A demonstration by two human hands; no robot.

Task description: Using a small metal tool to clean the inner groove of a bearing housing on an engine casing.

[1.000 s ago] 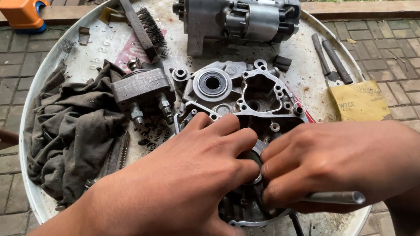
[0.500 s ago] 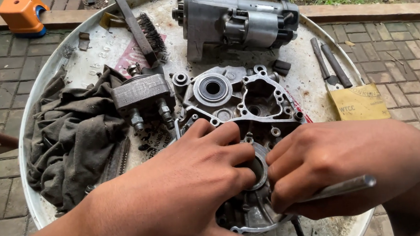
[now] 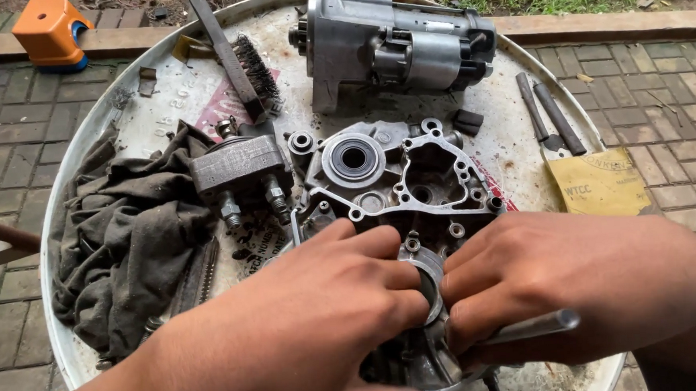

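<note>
A grey metal engine case half (image 3: 399, 180) lies on a round white metal tray (image 3: 94, 130). My left hand (image 3: 315, 310) rests on its near end, fingers curled at the rim of a round bearing opening (image 3: 430, 283). My right hand (image 3: 563, 283) presses against the same opening from the right and grips a thin metal rod (image 3: 533, 327) that points right. What sits inside the opening is hidden by my fingers.
On the tray: a dark rag (image 3: 125, 241) at left, a small block with studs (image 3: 242, 170), a wire brush (image 3: 235, 57), a starter motor (image 3: 399, 47) at the back, two rods (image 3: 548, 115), yellowish sandpaper (image 3: 597, 184). An orange object (image 3: 52, 32) stands on the brick paving.
The rod in my right hand has tilted up a little, its free end now higher. Both hands stay pressed at the bearing opening; the view has shifted slightly.
</note>
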